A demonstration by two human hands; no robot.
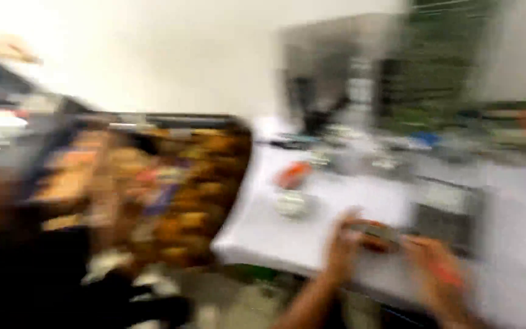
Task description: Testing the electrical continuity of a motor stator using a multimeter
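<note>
Both hands on one small object at the near edge of the white surface (312, 237); view heavily blurred.

My left hand (342, 244) and right hand (436, 268) meet on a small flat reddish-and-grey object (377, 234), held just above the surface's near edge. Its long axis appears to run left to right between my hands, one end toward each; which end leads, I cannot tell. Each grip seems closed on an end. Farther left lie a round pale object (291, 204) and an orange item (292, 175).

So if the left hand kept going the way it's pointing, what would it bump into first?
Probably the small dark and reddish object right at its tips; the left hand already seems to touch it, though blur hides detail.
</note>
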